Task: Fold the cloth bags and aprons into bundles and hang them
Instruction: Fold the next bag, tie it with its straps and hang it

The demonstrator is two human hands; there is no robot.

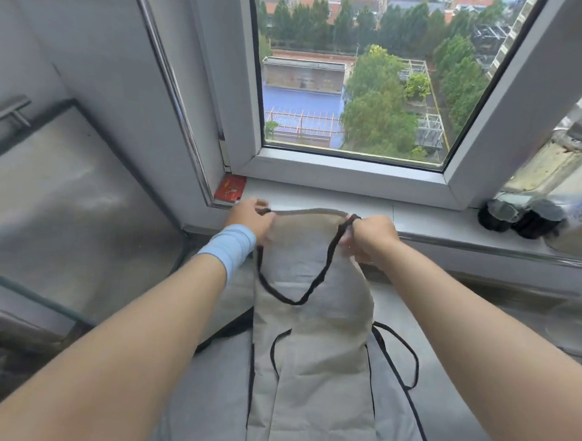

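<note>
Head view: a left hand (251, 218), wristband (230, 250) pale blue, and a right hand (370, 238) each pinch a top corner of one beige apron (309, 355) at the counter's (477, 328) far edge, its black neck strap (306, 292) drooping. One grey cloth (401, 427) beneath is cut off below. Writing on the sill's (423, 216) red packet (229, 188) and two black-capped bottles (535, 222) is unreadable.

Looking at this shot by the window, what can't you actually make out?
Beige apron: its lower end runs off the bottom edge of the head view.
Grey cloth beneath: mostly covered by the apron and arms, so whether it is a bag or an apron is unclear.
Left hand and right hand: fingertips blurred or tucked behind the apron's top edge.
Red packet on the sill: print too small.
Bottles: blurred, cut by the right edge.
</note>
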